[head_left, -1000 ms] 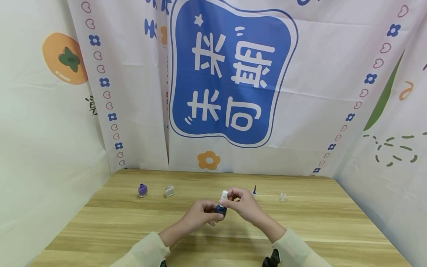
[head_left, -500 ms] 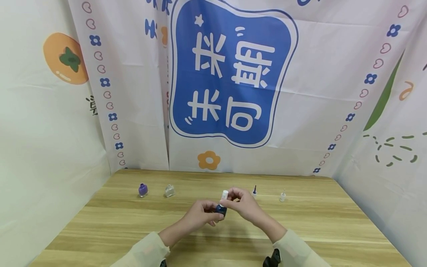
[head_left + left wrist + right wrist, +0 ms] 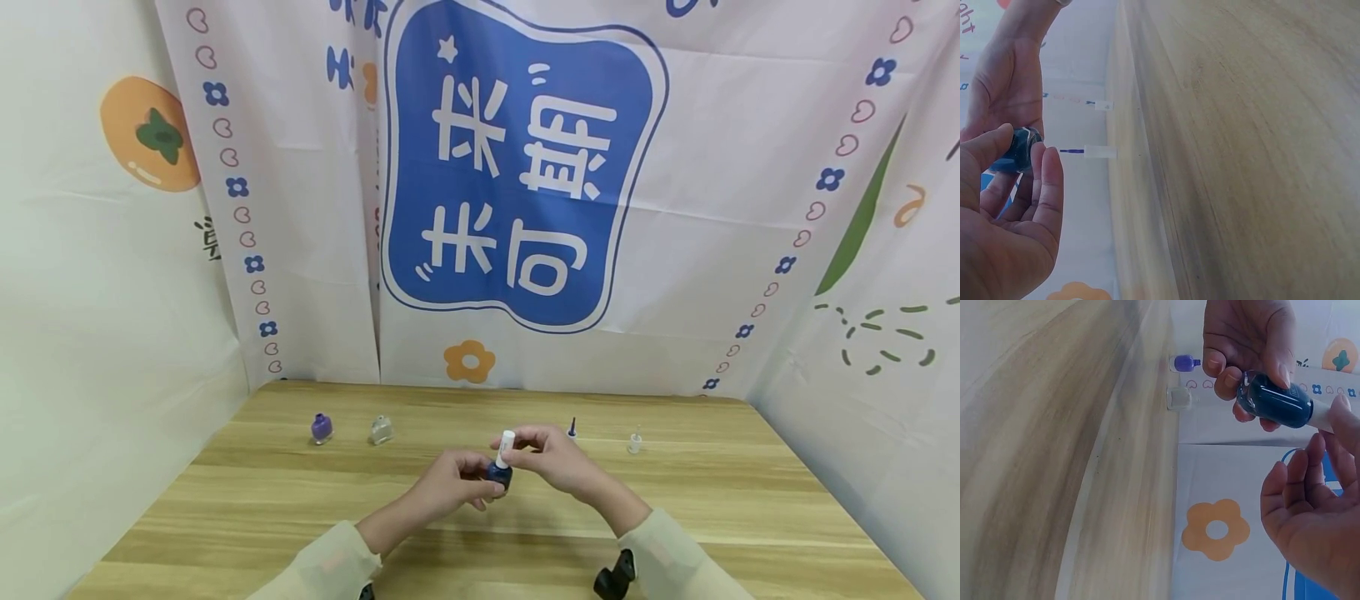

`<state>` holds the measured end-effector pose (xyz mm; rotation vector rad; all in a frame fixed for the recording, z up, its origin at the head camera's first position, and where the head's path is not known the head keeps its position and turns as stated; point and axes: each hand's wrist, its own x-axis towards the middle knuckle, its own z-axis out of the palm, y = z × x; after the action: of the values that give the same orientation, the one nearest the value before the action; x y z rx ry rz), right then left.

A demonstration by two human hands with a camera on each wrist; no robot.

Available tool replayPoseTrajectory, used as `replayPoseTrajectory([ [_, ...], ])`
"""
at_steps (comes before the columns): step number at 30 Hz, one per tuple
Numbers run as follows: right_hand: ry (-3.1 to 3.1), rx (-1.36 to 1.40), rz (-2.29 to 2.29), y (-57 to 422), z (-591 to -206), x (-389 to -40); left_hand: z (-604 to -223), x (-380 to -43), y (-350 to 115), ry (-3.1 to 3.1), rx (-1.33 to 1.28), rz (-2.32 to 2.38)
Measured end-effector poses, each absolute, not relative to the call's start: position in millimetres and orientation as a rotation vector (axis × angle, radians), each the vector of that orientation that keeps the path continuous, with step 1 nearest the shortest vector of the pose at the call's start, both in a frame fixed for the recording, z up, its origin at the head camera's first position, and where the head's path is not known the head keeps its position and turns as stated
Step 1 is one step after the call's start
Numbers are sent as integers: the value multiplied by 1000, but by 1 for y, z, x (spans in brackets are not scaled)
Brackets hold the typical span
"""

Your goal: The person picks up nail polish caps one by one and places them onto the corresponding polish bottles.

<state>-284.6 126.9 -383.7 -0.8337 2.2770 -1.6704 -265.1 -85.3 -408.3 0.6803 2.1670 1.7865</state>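
Above the middle of the wooden table [image 3: 712,500], grasping a dark blue polish bottle [image 3: 1282,402] between thumb and fingers of the left hand [image 3: 452,483] and pinching its white cap [image 3: 506,448] with thumb and fingers of the right hand [image 3: 557,460]. Held clear of the wood, leaning slightly right, with cap meeting bottle at the neck; impossible to tell whether screwed tight. At far left, standing uncapped near each other: a purple bottle [image 3: 322,428] and, to its right, a pale bottle [image 3: 381,429]. At far right, just past the right hand, set brush-up: a purple brush cap [image 3: 573,428] and, farther right, a white brush cap [image 3: 635,440]. Beyond the far edge, hanging: a white cloth [image 3: 697,283] printed with a large blue panel [image 3: 502,175] above an orange flower [image 3: 450,360].
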Motion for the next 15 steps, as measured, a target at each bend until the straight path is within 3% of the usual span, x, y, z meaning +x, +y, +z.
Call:
replayPoseTrajectory([
  [15,2405,-710,-1753,117,-383,-277,-406,-264,-85,2173,656,1800],
])
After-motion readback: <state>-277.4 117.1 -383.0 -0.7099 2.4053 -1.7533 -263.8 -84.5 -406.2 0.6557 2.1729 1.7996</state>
